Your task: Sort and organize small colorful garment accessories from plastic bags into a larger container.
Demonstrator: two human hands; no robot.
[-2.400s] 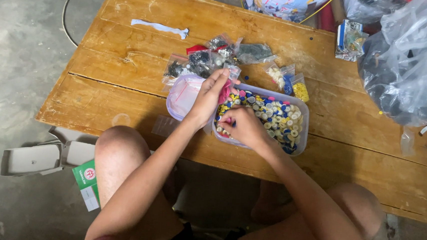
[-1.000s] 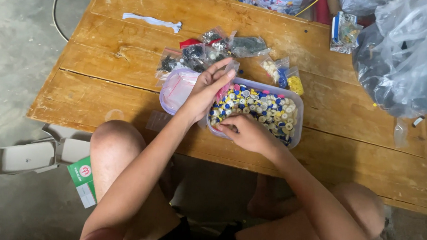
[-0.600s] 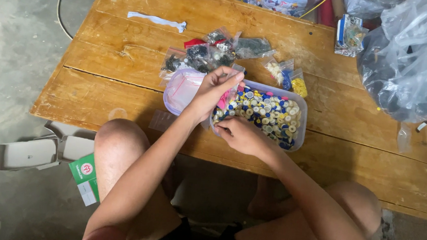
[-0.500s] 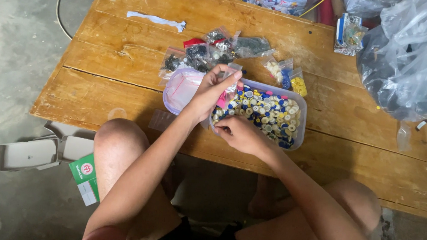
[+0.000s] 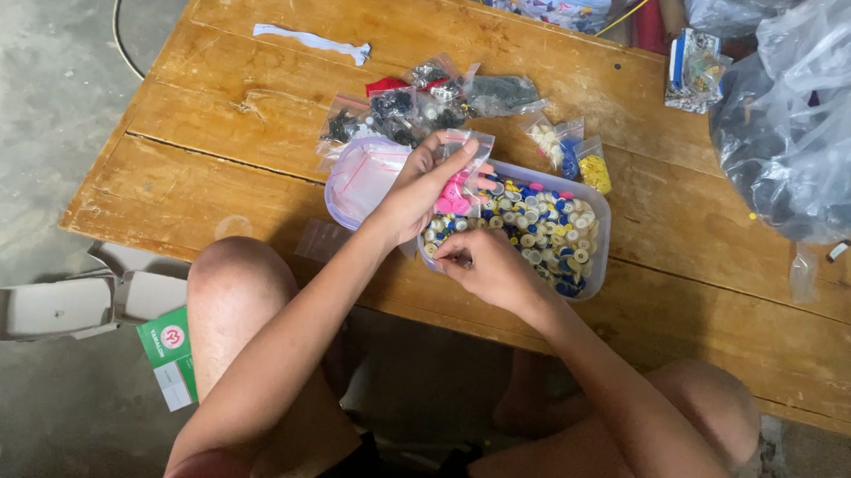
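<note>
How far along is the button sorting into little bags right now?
Done: several filled small bags lie on the wooden table behind the tub. In hand: the left hand holds a small clear bag with pink pieces in it, while the right hand picks at the tub's near edge. Left: the clear tub looks mostly full of mixed buttons.

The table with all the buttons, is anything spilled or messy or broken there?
Nothing looks spilled. The buttons sit inside the clear tub, and the left hand holds a small bag of pink ones over it. The table does have a gouged, splintered patch on the left, and a flattened box lies on the floor.
</note>
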